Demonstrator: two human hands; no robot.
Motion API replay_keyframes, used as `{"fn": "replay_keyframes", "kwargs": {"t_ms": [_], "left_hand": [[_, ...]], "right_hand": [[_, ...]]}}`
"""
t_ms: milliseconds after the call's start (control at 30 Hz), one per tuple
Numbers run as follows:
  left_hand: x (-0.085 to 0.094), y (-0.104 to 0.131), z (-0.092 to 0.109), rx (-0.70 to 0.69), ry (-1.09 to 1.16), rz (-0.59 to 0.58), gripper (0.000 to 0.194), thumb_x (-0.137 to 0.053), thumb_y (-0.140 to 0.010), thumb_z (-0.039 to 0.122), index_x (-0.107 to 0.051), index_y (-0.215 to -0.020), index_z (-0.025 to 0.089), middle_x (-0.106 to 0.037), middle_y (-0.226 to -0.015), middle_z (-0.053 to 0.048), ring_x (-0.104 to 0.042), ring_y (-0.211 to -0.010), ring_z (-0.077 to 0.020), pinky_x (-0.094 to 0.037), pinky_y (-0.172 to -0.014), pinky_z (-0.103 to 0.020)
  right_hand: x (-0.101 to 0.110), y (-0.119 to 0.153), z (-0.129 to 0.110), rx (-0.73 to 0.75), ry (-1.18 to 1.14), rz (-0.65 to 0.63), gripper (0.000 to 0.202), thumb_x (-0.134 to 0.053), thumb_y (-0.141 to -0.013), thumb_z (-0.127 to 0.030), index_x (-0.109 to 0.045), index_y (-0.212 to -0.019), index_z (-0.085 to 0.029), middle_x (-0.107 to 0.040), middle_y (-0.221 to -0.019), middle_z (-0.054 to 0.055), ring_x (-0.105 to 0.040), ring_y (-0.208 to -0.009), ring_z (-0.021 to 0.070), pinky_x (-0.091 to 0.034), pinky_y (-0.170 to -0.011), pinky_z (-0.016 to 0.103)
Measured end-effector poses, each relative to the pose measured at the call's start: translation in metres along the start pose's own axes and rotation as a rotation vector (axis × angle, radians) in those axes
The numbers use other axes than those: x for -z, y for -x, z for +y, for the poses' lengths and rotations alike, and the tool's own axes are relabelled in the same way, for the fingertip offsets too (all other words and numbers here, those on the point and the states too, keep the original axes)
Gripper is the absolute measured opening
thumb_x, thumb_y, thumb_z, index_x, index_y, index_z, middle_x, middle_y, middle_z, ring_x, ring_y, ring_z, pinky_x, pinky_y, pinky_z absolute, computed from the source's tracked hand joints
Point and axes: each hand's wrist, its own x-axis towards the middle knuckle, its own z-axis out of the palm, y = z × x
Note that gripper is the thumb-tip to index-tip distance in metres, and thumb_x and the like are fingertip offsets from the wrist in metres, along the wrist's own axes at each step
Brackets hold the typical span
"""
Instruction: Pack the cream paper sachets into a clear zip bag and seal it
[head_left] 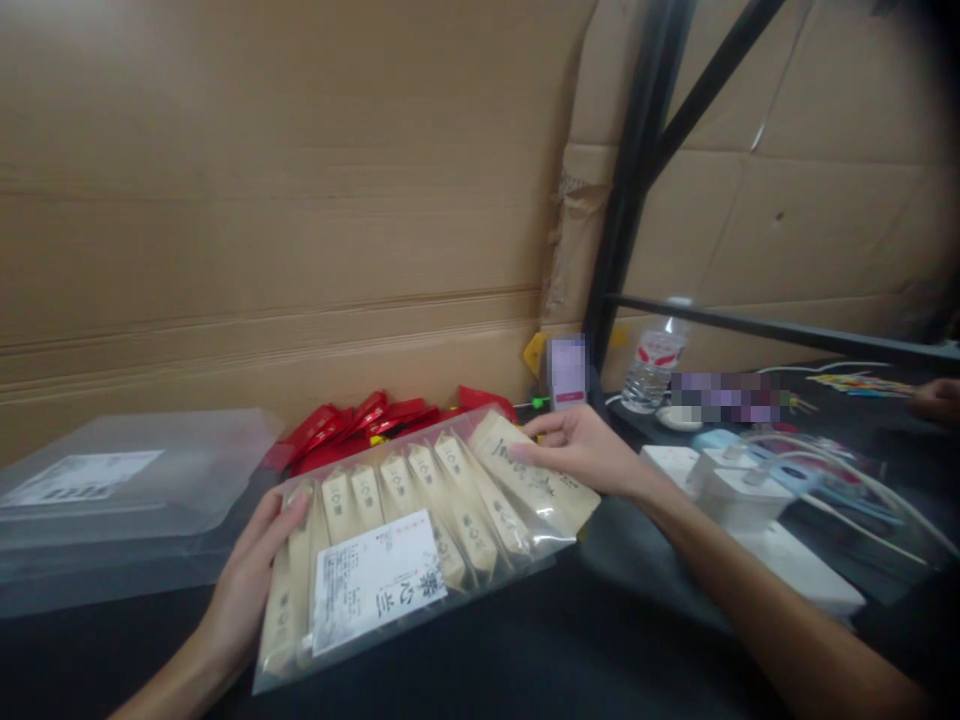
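Observation:
A clear plastic bag (420,635) holds a row of several beige paper packets and a white label (379,580) with dark print. My left hand (251,560) grips its left end, thumb on top. At the right end, my right hand (577,450) pinches a larger beige packet (525,475) with dark writing, which lies slanted at the bag's right edge. Whether this packet is fully inside the bag I cannot tell. The bag is tilted above the black table surface (600,640).
Stacked clear plastic bags (217,470) lie at left, red packets (330,430) behind. A phone (568,372), a water bottle (656,360), white chargers (742,490) and cables are at right, near a black metal frame (637,170). Another person's hand (937,400) shows at the right edge.

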Motion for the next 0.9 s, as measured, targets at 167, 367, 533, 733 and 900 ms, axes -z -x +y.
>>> {"fn": "replay_keyframes", "kwargs": {"t_ms": [167, 367, 533, 733, 900], "left_hand": [[-0.009, 0.006, 0.003, -0.050, 0.003, 0.062, 0.032, -0.085, -0.065, 0.022, -0.067, -0.091, 0.021, -0.071, -0.076, 0.004, -0.069, -0.063, -0.0139, -0.054, -0.050, -0.017], [-0.009, 0.004, 0.005, -0.017, 0.005, 0.093, 0.036, -0.087, -0.062, 0.020, -0.068, -0.092, 0.020, -0.073, -0.080, 0.004, -0.069, -0.064, -0.0130, -0.053, -0.049, -0.015], [-0.004, 0.001, 0.002, -0.004, 0.020, 0.036, 0.035, -0.084, -0.066, 0.018, -0.066, -0.096, 0.020, -0.073, -0.081, 0.002, -0.071, -0.064, -0.0152, -0.055, -0.051, -0.017], [0.005, -0.008, -0.005, -0.020, -0.045, 0.007, 0.022, -0.063, -0.087, 0.015, -0.060, -0.108, 0.022, -0.075, -0.095, -0.004, -0.076, -0.073, -0.0219, -0.062, -0.061, -0.028], [0.008, -0.010, -0.005, 0.030, -0.008, -0.003, 0.023, -0.057, -0.093, 0.018, -0.060, -0.116, 0.020, -0.074, -0.110, -0.011, -0.077, -0.083, -0.0242, -0.065, -0.070, -0.033]], "right_hand": [[-0.019, 0.001, 0.003, 0.060, 0.016, 0.085, 0.038, -0.084, -0.073, -0.047, -0.080, -0.095, -0.017, -0.068, -0.063, 0.004, -0.052, -0.044, 0.0103, -0.032, -0.038, 0.018], [-0.019, 0.006, -0.001, 0.061, -0.001, -0.142, 0.048, -0.077, -0.081, -0.052, -0.077, -0.115, -0.018, -0.062, -0.058, 0.001, -0.039, -0.035, 0.0054, -0.029, -0.034, 0.016], [-0.008, 0.005, -0.001, 0.097, -0.016, -0.223, 0.053, -0.077, -0.081, -0.054, -0.075, -0.118, -0.016, -0.064, -0.059, 0.002, -0.046, -0.037, 0.0063, -0.035, -0.036, 0.016], [0.007, 0.001, 0.005, 0.197, -0.183, -0.276, 0.054, -0.055, -0.094, -0.064, -0.078, -0.111, -0.019, -0.074, -0.098, 0.010, -0.062, -0.054, 0.0117, -0.050, -0.051, 0.022], [0.003, 0.008, -0.004, 0.370, -0.080, -0.398, 0.070, -0.086, -0.072, -0.050, -0.066, -0.134, -0.026, -0.066, -0.127, 0.006, -0.064, -0.113, 0.0269, -0.053, -0.093, 0.034]]}}
